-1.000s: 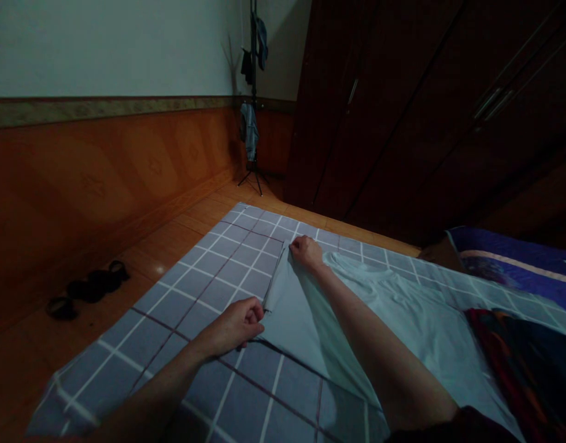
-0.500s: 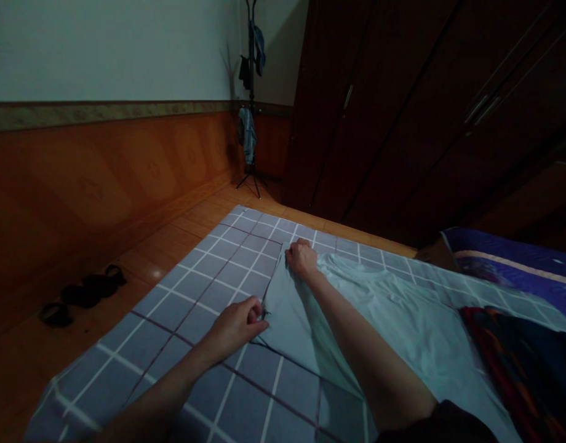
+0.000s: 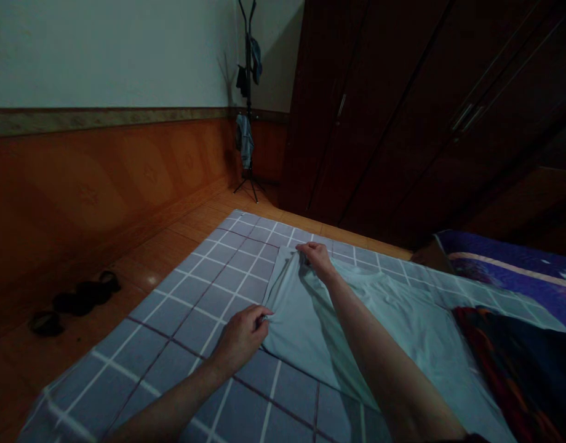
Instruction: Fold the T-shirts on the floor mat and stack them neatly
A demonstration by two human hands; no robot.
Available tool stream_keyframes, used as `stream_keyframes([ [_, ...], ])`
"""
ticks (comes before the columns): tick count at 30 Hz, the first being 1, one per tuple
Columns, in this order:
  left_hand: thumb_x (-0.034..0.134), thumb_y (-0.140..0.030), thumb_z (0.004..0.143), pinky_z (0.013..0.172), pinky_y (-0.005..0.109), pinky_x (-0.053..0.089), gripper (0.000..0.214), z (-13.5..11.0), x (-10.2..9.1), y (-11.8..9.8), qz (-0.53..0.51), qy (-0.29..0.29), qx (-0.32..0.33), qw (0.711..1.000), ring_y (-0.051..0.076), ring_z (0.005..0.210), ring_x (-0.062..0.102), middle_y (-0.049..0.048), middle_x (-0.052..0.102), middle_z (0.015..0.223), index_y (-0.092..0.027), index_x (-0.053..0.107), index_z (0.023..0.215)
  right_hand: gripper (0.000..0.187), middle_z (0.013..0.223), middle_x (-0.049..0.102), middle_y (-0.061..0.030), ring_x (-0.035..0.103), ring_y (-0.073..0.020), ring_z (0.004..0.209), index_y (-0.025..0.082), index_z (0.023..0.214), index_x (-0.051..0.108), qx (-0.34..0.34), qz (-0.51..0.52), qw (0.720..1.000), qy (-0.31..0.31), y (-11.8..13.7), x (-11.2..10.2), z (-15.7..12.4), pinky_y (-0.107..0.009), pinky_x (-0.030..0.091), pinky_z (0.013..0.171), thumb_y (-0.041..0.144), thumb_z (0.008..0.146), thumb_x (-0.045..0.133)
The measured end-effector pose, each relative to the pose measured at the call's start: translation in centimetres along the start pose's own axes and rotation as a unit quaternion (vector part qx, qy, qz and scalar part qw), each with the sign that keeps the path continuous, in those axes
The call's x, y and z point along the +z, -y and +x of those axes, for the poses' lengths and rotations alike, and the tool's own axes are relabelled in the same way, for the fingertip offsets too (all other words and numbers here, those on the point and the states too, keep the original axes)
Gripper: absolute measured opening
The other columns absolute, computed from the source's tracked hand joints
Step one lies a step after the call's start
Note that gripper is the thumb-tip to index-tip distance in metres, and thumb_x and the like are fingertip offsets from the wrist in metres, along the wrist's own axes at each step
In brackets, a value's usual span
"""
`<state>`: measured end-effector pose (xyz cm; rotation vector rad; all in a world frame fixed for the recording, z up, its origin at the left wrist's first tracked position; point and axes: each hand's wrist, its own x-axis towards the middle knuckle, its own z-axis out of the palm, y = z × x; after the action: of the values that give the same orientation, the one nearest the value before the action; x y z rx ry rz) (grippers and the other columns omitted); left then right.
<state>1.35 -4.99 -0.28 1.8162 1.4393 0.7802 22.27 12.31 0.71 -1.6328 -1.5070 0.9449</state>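
Observation:
A pale, light-coloured T-shirt (image 3: 398, 320) lies spread on the checked grey-blue bedspread (image 3: 204, 277), with part of it folded over at its left end. My left hand (image 3: 246, 331) pinches the shirt's edge at the near left corner, fingers closed on the cloth. Farther away, my right hand (image 3: 316, 257) grips the same edge near the far corner, thumb and fingers together. Between both hands the cloth runs in a raised line. My right forearm crosses over the shirt and hides part of it.
Dark folded clothes (image 3: 518, 363) lie right of the shirt. Beyond the bed are a coat rack (image 3: 248, 92) with garments, a dark wardrobe (image 3: 379, 111) and a purple bedding item (image 3: 509, 264). Black items (image 3: 80, 298) lie on the tiled floor at left.
Both hands now pinch the shirt's left edge, and it has been lifted and drawn slightly to the right. My right hand has shifted a little right.

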Motion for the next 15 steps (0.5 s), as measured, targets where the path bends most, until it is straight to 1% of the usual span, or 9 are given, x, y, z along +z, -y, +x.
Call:
stream_keyframes([
  [2,0.046,-0.017,0.080,0.066,0.024,0.040,0.022,-0.2,0.0,-0.3,-0.007,-0.016,0.026,1.000,0.014,0.069,0.054,0.0024,0.059,0.086,-0.018,0.065,0.091,0.028,0.077,0.060,-0.0006,0.055,-0.0097,0.059,0.012,0.094,0.063,-0.001,0.056,0.998,0.001,-0.2,-0.6,-0.2,-0.023,0.046,0.052,0.038,0.087,0.057],
  [4,0.046,-0.015,0.080,0.074,0.025,0.041,0.019,-0.3,0.0,-0.5,-0.025,-0.029,0.056,0.998,0.015,0.081,0.056,0.0051,0.058,0.101,-0.018,0.062,0.088,0.031,0.064,0.055,0.0012,0.048,-0.0084,0.050,0.011,0.087,0.066,-0.010,0.105,0.994,0.005,-0.5,-1.4,-0.6,-0.021,0.038,0.044,0.040,0.081,0.058],
  [5,0.045,-0.015,0.080,0.078,0.026,0.041,0.018,-0.3,0.0,-0.5,-0.040,-0.033,0.068,0.996,0.016,0.088,0.056,0.0058,0.058,0.107,-0.018,0.061,0.088,0.033,0.061,0.054,0.0011,0.046,-0.0085,0.048,0.011,0.085,0.067,-0.015,0.125,0.992,0.009,-0.7,-1.9,-0.8,-0.021,0.035,0.042,0.041,0.079,0.057],
  [6,0.045,-0.016,0.081,0.080,0.026,0.041,0.017,-0.3,0.1,-0.5,-0.059,-0.031,0.071,0.995,0.017,0.091,0.056,0.0059,0.058,0.107,-0.019,0.060,0.088,0.034,0.060,0.054,0.0006,0.045,-0.0086,0.048,0.011,0.084,0.068,-0.018,0.141,0.990,0.013,-0.8,-2.3,-0.9,-0.021,0.034,0.041,0.042,0.077,0.056],
  [7,0.045,-0.018,0.083,0.079,0.026,0.041,0.016,-0.3,0.2,-0.5,-0.083,-0.021,0.064,0.994,0.017,0.091,0.055,0.0054,0.059,0.104,-0.019,0.059,0.090,0.034,0.060,0.055,0.0001,0.046,-0.0088,0.048,0.011,0.082,0.067,-0.019,0.152,0.988,0.017,-1.0,-2.7,-1.0,-0.021,0.035,0.042,0.042,0.077,0.055],
  [9,0.044,-0.024,0.086,0.069,0.024,0.041,0.015,-0.2,0.4,-0.4,-0.152,0.011,0.022,0.988,0.015,0.077,0.055,0.0023,0.060,0.087,-0.019,0.057,0.091,0.032,0.060,0.055,0.0002,0.046,-0.0086,0.048,0.011,0.076,0.065,-0.013,0.160,0.987,0.017,-1.2,-3.1,-0.9,-0.021,0.036,0.043,0.042,0.079,0.054],
  [11,0.046,-0.028,0.085,0.058,0.022,0.037,0.014,-0.1,0.4,-0.3,-0.233,0.037,-0.030,0.971,0.012,0.064,0.050,-0.0010,0.056,0.074,-0.018,0.055,0.089,0.029,0.061,0.054,0.0020,0.046,-0.0077,0.048,0.013,0.075,0.061,-0.002,0.150,0.989,0.015,-1.1,-3.0,-0.4,-0.021,0.038,0.045,0.040,0.083,0.055],
  [13,0.051,-0.028,0.081,0.053,0.020,0.034,0.013,0.1,0.4,-0.3,-0.296,0.037,-0.076,0.951,0.010,0.059,0.048,-0.0019,0.055,0.073,-0.017,0.052,0.087,0.026,0.069,0.057,0.0020,0.050,-0.0080,0.053,0.013,0.082,0.060,0.010,0.130,0.991,0.022,-0.8,-2.3,0.3,-0.022,0.043,0.049,0.038,0.088,0.056],
  [15,0.054,-0.026,0.076,0.052,0.020,0.033,0.018,0.3,0.2,-0.3,-0.332,0.035,-0.118,0.935,0.009,0.058,0.048,-0.0010,0.058,0.078,-0.017,0.052,0.090,0.023,0.085,0.061,-0.0010,0.058,-0.0105,0.066,0.013,0.095,0.060,0.022,0.107,0.993,0.036,-0.3,-1.3,1.1,-0.026,0.050,0.059,0.036,0.090,0.057],
])
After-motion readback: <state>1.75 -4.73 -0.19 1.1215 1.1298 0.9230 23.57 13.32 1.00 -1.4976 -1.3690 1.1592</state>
